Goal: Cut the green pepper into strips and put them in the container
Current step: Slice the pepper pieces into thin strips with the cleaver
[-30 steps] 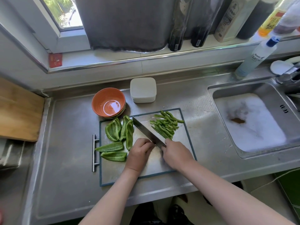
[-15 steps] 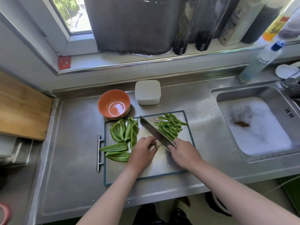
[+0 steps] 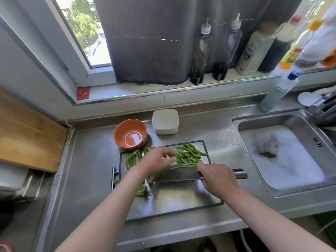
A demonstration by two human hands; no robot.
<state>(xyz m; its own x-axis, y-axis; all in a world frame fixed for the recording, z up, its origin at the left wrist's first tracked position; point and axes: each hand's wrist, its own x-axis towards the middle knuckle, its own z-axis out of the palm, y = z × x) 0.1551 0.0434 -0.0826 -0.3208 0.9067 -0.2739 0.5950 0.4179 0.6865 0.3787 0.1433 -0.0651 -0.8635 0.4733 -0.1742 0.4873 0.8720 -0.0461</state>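
Here the right hand (image 3: 217,177) grips the knife (image 3: 177,175), one strip (image 3: 183,166) lying on its blade. The left hand (image 3: 158,159), blurred, fingers loosely spread, hovers beside the pile (image 3: 189,155) on the board (image 3: 181,199).

The counter (image 3: 87,170) and the sink (image 3: 235,122) at the right were brushed metal with a dull sheen. At lower centre, the cutting board (image 3: 181,199) had a reflective face inside a dark rim. The knife (image 3: 180,174) was polished metal, blade and handle alike. The orange bowl (image 3: 125,130) looked glazed and glossy. The container (image 3: 165,122) was matt white plastic. The wooden board (image 3: 27,135) at the left was smooth. The curtain (image 3: 149,42) at the top was dark grey cloth.
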